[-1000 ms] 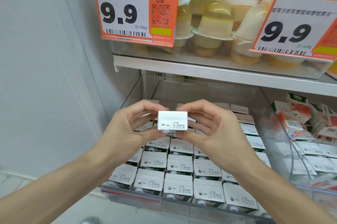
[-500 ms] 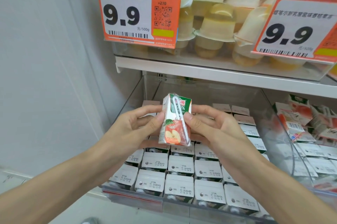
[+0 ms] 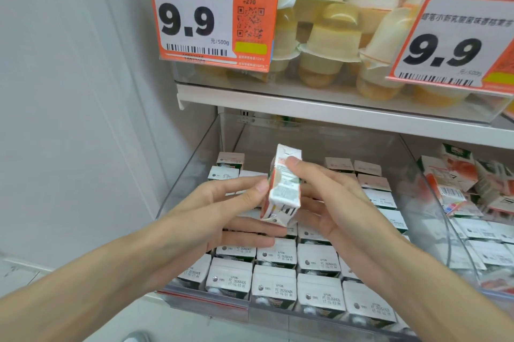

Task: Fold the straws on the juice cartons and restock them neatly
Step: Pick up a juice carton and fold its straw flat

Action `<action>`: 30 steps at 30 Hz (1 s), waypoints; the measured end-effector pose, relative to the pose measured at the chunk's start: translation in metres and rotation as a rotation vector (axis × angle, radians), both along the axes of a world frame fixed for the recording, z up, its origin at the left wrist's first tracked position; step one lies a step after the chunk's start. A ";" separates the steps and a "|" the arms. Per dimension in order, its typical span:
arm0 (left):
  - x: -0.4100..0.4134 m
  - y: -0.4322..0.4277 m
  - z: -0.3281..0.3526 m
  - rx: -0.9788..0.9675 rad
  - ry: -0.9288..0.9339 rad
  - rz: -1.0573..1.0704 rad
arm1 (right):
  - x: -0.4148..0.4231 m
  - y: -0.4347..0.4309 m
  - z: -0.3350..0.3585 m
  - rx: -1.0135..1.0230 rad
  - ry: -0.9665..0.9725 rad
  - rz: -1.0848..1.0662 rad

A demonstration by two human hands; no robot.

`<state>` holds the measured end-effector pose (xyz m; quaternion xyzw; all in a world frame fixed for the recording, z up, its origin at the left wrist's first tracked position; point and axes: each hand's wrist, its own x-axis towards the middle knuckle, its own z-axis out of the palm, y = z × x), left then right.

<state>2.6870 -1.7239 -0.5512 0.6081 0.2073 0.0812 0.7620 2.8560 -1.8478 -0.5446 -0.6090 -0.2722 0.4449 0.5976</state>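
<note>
- A plain pale wall (image 3: 69, 91) fills the left side
- An orange price tag (image 3: 214, 16) reading 9.9 hangs from the front of the upper bin, with a barcode along its bottom and a QR code on its right
- The left hand (image 3: 222, 211) grasps the juice carton (image 3: 285, 188): its thumb presses the carton's left face and its fingers reach beneath the carton's lower end
- A clear plastic bin (image 3: 189, 172) sits under the white shelf (image 3: 333, 116); it holds stocked cartons (image 3: 319, 261) standing in close rows, white tops with printed date codes facing up
- The juice carton is held in the air above those rows, between both hands, tilted with its top leaning away, a side panel of small print and a barcode turned toward the camera
- Jelly cups (image 3: 331, 35) in yellow and orange are piled in the clear bin on the shelf above
- The right hand (image 3: 342, 202) also grasps the carton, thumb on its upper right edge and fingers curled behind it
- A second 9.9 price tag (image 3: 450, 44) hangs at the upper right
- Loose cartons (image 3: 459, 174) with red fruit print lie jumbled in the neighbouring bin at the far right
</note>
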 end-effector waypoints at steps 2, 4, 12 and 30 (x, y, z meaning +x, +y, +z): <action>0.000 -0.001 -0.001 -0.001 0.032 0.005 | 0.002 0.000 -0.001 -0.047 0.079 -0.047; -0.001 -0.001 -0.003 0.016 0.061 0.002 | 0.003 0.000 -0.003 -0.076 0.124 -0.053; 0.000 0.001 -0.005 -0.034 0.048 0.053 | 0.004 -0.003 -0.004 -0.012 0.052 0.089; 0.003 -0.003 -0.014 0.589 -0.002 0.206 | -0.002 0.002 -0.007 0.274 -0.596 0.015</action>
